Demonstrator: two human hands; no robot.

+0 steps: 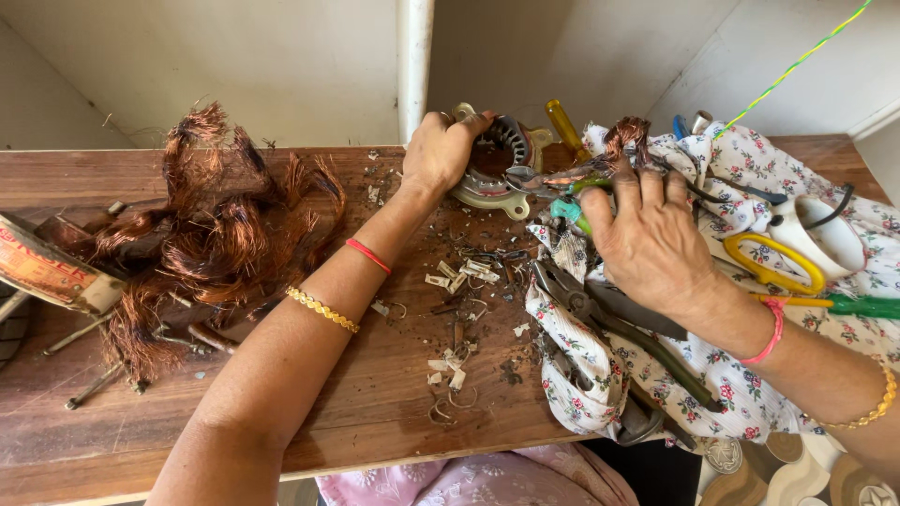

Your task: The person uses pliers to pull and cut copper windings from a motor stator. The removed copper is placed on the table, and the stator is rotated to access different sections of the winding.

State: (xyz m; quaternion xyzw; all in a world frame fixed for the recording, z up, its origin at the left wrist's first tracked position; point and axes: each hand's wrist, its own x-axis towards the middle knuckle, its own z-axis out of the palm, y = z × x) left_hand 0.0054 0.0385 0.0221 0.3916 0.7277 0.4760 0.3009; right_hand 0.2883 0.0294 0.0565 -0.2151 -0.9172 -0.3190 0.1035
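From the head camera, the left hand [439,150] has its fingers curled tight over the rim of a round metal motor stator [495,167], a dull cast ring with slotted steel teeth inside, standing at the far edge of the wooden table [375,412]. The right hand [647,234] is clamped on green-handled pliers [570,192], whose jaws bite a frizzy tuft of copper wire [626,136] just beside the stator. A large tangled heap of copper windings [206,234], bright reddish and springy, lies well to the left. Pale paper slot-liner scraps [459,281] and dark grit litter the boards between the arms. On the right a floral cloth [750,394] bears grey combination pliers [600,309], yellow-handled scissors [773,262] and a green-handled screwdriver [858,305]. The table is worn, reddish-brown plank; behind it rise plain cream walls and a white pipe [413,56].
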